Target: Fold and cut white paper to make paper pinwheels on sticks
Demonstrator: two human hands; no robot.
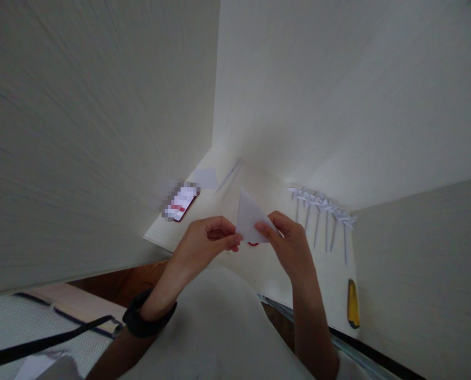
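Between my hands is a white sheet of paper folded into a triangle (249, 215), its point facing away from me. My left hand (211, 235) pinches the left corner between thumb and fingertips. On the other side, my right hand (288, 235) grips the right part, thumb on top and fingers behind. Just below the paper's lower edge a bit of something red and curved (253, 244) shows; most of it is hidden. A black band (148, 315) is round my left wrist.
White walls enclose the white tabletop (259, 269). A phone (183, 201), a pale paper piece (206, 178) and a thin stick (228, 176) lie at the back left. Several folded-paper pinwheels on sticks (322, 203) line the right wall. A yellow-handled cutter (353, 304) lies nearer me.
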